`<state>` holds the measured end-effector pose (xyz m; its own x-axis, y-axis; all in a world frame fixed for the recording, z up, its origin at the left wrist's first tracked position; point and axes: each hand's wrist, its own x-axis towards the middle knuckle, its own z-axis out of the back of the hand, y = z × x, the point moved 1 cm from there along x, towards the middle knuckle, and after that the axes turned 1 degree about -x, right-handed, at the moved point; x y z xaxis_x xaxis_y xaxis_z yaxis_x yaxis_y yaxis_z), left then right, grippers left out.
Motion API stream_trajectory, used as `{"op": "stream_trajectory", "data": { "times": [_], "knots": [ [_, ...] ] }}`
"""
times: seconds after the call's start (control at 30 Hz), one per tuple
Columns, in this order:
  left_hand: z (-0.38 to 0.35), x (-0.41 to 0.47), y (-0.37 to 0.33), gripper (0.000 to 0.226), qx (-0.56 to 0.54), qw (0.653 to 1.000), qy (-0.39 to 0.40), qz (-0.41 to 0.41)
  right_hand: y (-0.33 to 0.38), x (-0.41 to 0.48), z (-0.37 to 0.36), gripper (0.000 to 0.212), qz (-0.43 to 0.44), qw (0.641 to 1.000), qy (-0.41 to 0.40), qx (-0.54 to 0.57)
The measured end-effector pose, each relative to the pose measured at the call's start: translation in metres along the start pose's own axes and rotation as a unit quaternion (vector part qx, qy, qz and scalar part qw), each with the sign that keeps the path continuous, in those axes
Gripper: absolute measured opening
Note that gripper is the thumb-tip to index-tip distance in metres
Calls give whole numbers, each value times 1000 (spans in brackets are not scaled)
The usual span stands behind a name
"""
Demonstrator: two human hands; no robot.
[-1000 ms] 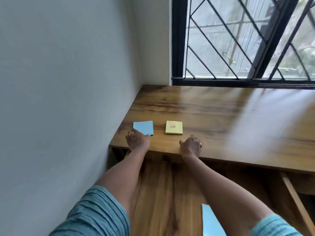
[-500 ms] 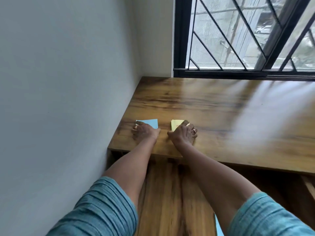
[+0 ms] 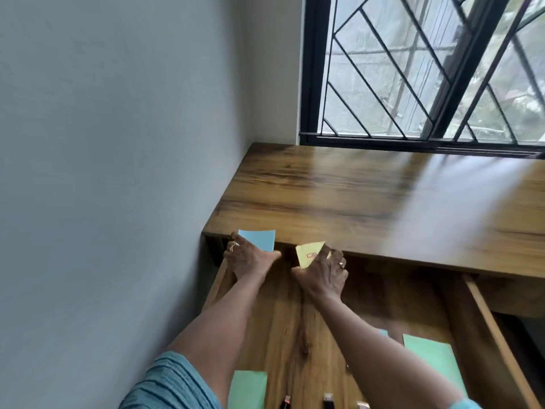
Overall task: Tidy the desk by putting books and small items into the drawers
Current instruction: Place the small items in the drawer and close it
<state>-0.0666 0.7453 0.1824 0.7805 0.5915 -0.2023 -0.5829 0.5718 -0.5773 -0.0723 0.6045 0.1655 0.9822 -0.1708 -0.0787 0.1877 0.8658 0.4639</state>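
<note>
My left hand (image 3: 246, 259) grips a blue sticky-note pad (image 3: 259, 239) at the desk's front left edge. My right hand (image 3: 323, 274) pinches a yellow sticky-note pad (image 3: 309, 252), tilted, with a small red label on it. Both pads are off the wooden desk top (image 3: 368, 196) and hang over the back of the open drawer (image 3: 295, 320) below it.
The open drawer holds a green pad (image 3: 246, 389) at front left, a larger green sheet (image 3: 433, 361) at right, and small items (image 3: 327, 401) near the bottom edge. A white wall (image 3: 118, 172) runs along the left. A barred window (image 3: 427, 69) stands behind the desk.
Both hands reached onto the desk, took hold of the two pads, and pulled them back over the front edge above the drawer. The camera tilted down, showing more of the drawer.
</note>
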Motion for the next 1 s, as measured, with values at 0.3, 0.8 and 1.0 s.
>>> {"op": "stream_trajectory", "data": {
  "times": [0.3,0.8,1.0],
  "knots": [
    [-35,-78,93,120,9,998,38,45,-45,-106,-37,92,-35,997,63,41],
    [-77,-57,120,116,59,996,38,49,-52,-104,-96,85,-110,992,67,7],
    [-84,-59,126,112,85,995,39,45,-52,-102,-109,87,-111,989,77,-58]
  ]
}}
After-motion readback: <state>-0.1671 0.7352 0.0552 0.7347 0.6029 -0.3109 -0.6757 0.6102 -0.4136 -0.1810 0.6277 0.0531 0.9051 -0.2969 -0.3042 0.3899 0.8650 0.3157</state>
